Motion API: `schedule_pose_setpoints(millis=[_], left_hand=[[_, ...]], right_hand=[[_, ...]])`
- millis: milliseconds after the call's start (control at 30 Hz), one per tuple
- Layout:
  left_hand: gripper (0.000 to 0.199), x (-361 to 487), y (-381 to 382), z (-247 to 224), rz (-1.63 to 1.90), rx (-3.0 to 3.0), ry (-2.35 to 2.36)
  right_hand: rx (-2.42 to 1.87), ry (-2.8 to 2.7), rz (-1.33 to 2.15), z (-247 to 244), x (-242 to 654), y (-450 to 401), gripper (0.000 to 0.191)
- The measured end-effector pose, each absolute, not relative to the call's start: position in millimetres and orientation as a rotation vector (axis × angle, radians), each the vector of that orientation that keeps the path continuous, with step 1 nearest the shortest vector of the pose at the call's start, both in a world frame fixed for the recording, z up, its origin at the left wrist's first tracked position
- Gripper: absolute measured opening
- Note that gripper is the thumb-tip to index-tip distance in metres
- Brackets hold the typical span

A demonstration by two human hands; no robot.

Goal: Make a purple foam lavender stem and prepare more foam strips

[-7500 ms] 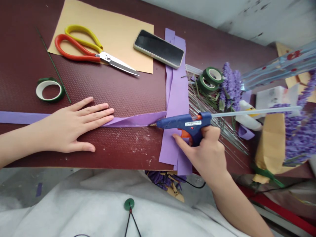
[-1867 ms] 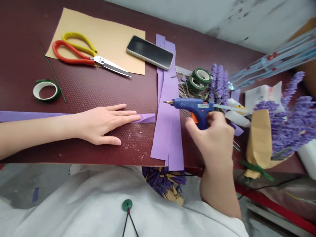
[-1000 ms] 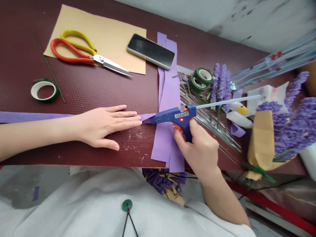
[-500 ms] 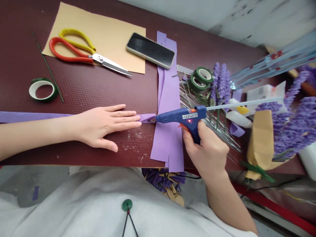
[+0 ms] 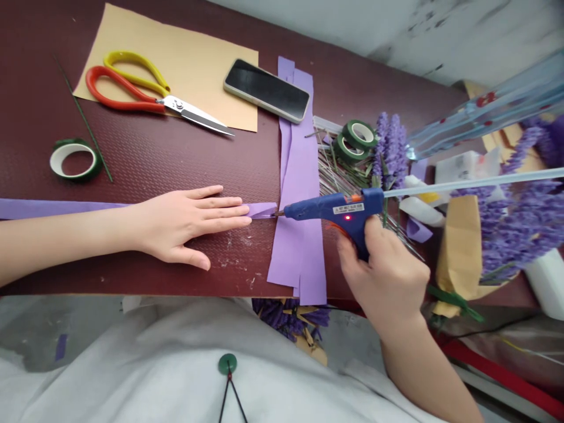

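My left hand [image 5: 189,226] lies flat, fingers stretched out, on a narrow folded purple paper strip [image 5: 61,207] that runs along the table. The strip's pointed end shows just beyond the fingertips. Wrapped round the handle of a blue hot glue gun [image 5: 337,211] is my right hand [image 5: 388,276]. The gun's red light is lit, and a long clear glue stick [image 5: 476,182] sticks out of its back. Its nozzle is at the strip's tip; whether they touch I cannot tell. Wider purple paper strips [image 5: 299,176] lie crosswise under the gun.
Scissors [image 5: 176,104] and a phone [image 5: 267,89] lie by tan paper [image 5: 198,64] at the back. A green tape roll [image 5: 74,160] is at left. On the right are more tape rolls [image 5: 359,136], wires, purple flowers [image 5: 391,147] and a tan paper wrap [image 5: 460,247].
My right hand has drawn the glue gun a little to the right, its nozzle shifting toward the very tip of the strip. My left hand has stayed in place.
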State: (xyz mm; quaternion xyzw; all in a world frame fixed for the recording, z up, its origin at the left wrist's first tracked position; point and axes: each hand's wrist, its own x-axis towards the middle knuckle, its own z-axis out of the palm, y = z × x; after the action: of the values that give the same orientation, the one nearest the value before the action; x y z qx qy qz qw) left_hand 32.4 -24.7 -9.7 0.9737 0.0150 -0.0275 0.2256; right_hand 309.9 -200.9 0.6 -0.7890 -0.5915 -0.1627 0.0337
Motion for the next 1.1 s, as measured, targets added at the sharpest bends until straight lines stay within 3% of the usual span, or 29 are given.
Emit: schedule_pose_setpoints(millis=[367,567,767,1000,1100], left_hand=[[0.074,31,-25,-11,-0.095,2.757,0.037],[0.067,30,-25,-8,-0.126,2.761,0.04],[0.054,27,-25,-7,-0.143,2.762,0.15],[0.065,8,-25,-6,-0.164,2.791,0.276],[0.066,-6,-24,-7,-0.152,2.808,0.309]], right_hand=[[-2.315,-1.981,-0.73,17,302,-211,0.044],[-2.466,-1.573,-0.493,14,313,-195,0.058],[-2.682,-1.451,-0.111,8,308,-169,0.055],[-2.889,-1.64,-0.03,14,291,-155,0.053],[-2.892,-1.64,-0.224,26,288,-160,0.056]])
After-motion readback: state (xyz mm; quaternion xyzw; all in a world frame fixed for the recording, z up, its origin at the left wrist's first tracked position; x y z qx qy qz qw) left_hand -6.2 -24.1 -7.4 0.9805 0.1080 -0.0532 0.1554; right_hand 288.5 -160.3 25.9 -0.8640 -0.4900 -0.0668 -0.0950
